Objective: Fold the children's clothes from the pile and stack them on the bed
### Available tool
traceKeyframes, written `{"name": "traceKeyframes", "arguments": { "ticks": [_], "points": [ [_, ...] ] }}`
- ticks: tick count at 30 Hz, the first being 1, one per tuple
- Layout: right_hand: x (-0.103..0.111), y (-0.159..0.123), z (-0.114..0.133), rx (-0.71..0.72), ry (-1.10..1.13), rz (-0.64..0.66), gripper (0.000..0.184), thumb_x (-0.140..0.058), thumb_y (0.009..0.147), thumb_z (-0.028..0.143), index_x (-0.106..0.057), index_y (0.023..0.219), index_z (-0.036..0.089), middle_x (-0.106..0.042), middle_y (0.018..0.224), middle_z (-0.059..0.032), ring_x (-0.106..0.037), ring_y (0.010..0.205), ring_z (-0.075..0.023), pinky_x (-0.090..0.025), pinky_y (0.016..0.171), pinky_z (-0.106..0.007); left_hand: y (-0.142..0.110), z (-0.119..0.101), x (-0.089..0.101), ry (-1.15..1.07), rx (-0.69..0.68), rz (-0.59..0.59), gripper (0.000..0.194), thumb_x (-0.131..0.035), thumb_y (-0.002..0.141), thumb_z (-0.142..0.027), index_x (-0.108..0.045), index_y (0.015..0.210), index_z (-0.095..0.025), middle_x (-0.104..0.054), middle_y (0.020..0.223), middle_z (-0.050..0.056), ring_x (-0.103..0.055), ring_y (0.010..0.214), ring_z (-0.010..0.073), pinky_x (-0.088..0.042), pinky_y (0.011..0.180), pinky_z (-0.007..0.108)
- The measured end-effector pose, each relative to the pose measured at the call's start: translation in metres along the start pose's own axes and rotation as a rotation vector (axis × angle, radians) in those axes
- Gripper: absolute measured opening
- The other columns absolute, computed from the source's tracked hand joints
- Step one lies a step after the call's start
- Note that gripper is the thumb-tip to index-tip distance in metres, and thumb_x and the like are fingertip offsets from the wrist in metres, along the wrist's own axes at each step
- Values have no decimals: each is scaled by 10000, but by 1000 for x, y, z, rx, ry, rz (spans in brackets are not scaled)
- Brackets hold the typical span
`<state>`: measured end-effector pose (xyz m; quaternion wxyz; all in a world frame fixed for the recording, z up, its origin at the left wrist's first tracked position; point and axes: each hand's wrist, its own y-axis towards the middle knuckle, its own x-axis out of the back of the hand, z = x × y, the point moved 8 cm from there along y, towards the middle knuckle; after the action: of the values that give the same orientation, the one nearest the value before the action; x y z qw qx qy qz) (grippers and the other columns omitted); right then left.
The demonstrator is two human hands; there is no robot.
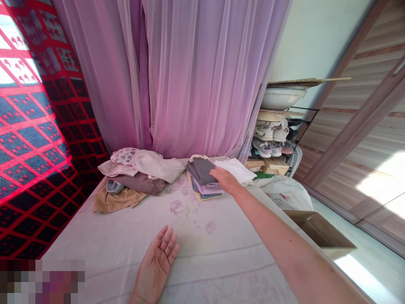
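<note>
Grey cloth [201, 169], folded flat, tops a small stack of clothes [209, 190] directly at the fingertips of the right hand [225, 179]. The fabric looks light, soft and limp, likely safe from breakage but apt to slump or slide on its neighbours if lifted by one corner. Its folds would probably hold best with a palm beneath the stack and fingers over the top, or with a hand on each side edge. The right hand reaches out with its back up and its fingers fairly straight and close together, the tips at the right side of the grey cloth; whether they pinch it or only rest there cannot be told. Just beyond that hand and to its right, white cloth [236, 169] lies folded on the bed [196, 232]. Nearer the wearer, the left hand [157, 262] is palm up and empty, its fingers loosely spread and slightly curled, well apart from the stack. Ahead of it and to its left sits a loose heap of clothes [153, 184], rumpled and overlapping, with a purple curtain [196, 84] hanging behind
</note>
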<state>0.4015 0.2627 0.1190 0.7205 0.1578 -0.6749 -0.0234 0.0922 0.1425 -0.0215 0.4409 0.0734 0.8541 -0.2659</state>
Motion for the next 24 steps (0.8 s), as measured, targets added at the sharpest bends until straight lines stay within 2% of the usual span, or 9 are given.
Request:
{"name": "traceKeyframes", "arguments": {
  "ticks": [2, 5, 9, 11, 14, 16, 19, 22, 24],
  "points": [
    [-26, -19, -1, -34, 10, 49, 632, -358, 793, -30, -577, 1337, 205, -569, 1391, -70, -427, 1348, -200, -347, 1130, -424, 0, 0, 0, 2, 8, 15, 373, -503, 909, -211, -617, 1263, -225, -695, 1191, 92, -684, 1035, 195, -554, 919, 366],
    [-40, -37, -1, -114, -27, 61, 651, -354, 800, -39, -545, 1367, 218, -513, 1451, -59, -353, 1401, -204, -315, 1140, -434, 0, 1, 0, -2, 15, 25, 411, -501, 907, -220, -588, 1309, -237, -695, 1189, 93, -681, 1043, 197, -535, 958, 380],
    [-28, -28, 5, -172, -51, 229, 657, -454, 767, -9, -527, 1370, 242, -427, 1516, -63, -304, 1428, -244, -223, 1155, -517, -1, 1, 0, -14, 6, 4, 395, -499, 905, -200, -602, 1286, -230, -705, 1157, 91, -690, 1014, 191, -554, 920, 362],
    [-16, -17, 11, -190, -36, 298, 585, -522, 762, 55, -581, 1314, 239, -491, 1465, -78, -377, 1385, -265, -238, 1144, -518, -2, 1, -1, -14, 5, -6, 371, -497, 907, -193, -620, 1255, -220, -706, 1147, 92, -693, 999, 189, -564, 896, 355],
    [-1, 4, 26, -189, -15, 262, 430, -468, 876, 207, -612, 1281, 227, -570, 1381, -87, -460, 1318, -242, -306, 1114, -436, -2, 0, -3, -12, -1, -9, 345, -492, 911, -193, -633, 1225, -207, -705, 1141, 93, -693, 991, 189, -567, 890, 362],
    [2, 14, 33, -226, -17, 172, 475, -346, 960, 318, -512, 1391, 208, -475, 1468, -110, -383, 1377, -248, -277, 1128, -432, -1, 1, -2, -11, -2, -4, 353, -495, 909, -198, -626, 1238, -210, -705, 1141, 91, -692, 993, 187, -561, 903, 366],
    [-20, 17, 41, -290, -11, 178, 568, -295, 975, 480, -381, 1485, 244, -291, 1580, -112, -231, 1448, -312, -172, 1150, -541, 0, 1, 0, -7, 2, 19, 392, -513, 899, -209, -603, 1280, -225, -699, 1162, 89, -688, 1013, 189, -544, 939, 372],
    [-49, 10, 47, -300, -7, 274, 586, -328, 953, 551, -369, 1486, 312, -224, 1610, -78, -158, 1467, -335, -96, 1139, -613, 0, 2, 2, -7, 9, 42, 398, -520, 897, -224, -600, 1287, -229, -692, 1185, 91, -683, 1033, 194, -542, 945, 373],
    [-55, 7, 47, -307, -13, 271, 587, -327, 953, 556, -351, 1493, 327, -199, 1618, -69, -133, 1473, -328, -82, 1138, -620, 0, 3, 3, -11, 10, 49, 390, -517, 902, -227, -604, 1282, -232, -690, 1193, 88, -683, 1033, 192, -542, 946, 372]
  ]
}}
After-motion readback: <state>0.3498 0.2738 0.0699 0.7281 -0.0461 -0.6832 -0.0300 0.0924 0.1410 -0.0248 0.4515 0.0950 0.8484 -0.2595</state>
